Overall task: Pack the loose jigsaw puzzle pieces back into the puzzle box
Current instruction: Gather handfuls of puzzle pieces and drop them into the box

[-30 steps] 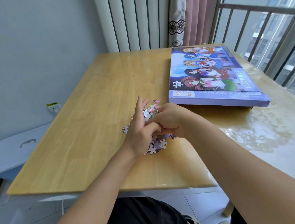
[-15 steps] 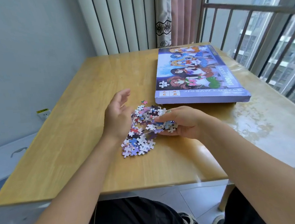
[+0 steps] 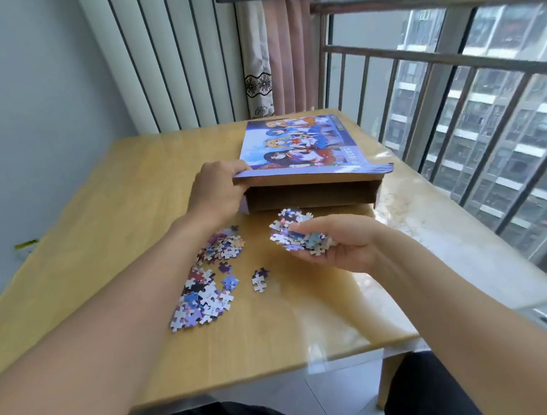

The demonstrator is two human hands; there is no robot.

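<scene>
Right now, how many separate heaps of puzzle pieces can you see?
3, plus strays. One handful lies in the right hand; one heap sits nearer the box; another lies nearer the person. More may be hidden inside the box.

A wooden table (image 3: 108,200) is standing before a radiator (image 3: 169,58) and a curtain (image 3: 273,56), with a window railing (image 3: 450,62) running along its right side. A puzzle box (image 3: 310,191) is lying on the far right part of the table, its lid (image 3: 300,143) tilting up at the near edge. The left hand (image 3: 217,192) is gripping the lid's near left corner. Loose puzzle pieces (image 3: 206,284) are lying on the table nearer the person, left of centre. The right hand (image 3: 340,244) is hovering just before the box, cupping a handful of pieces (image 3: 295,235).
</scene>
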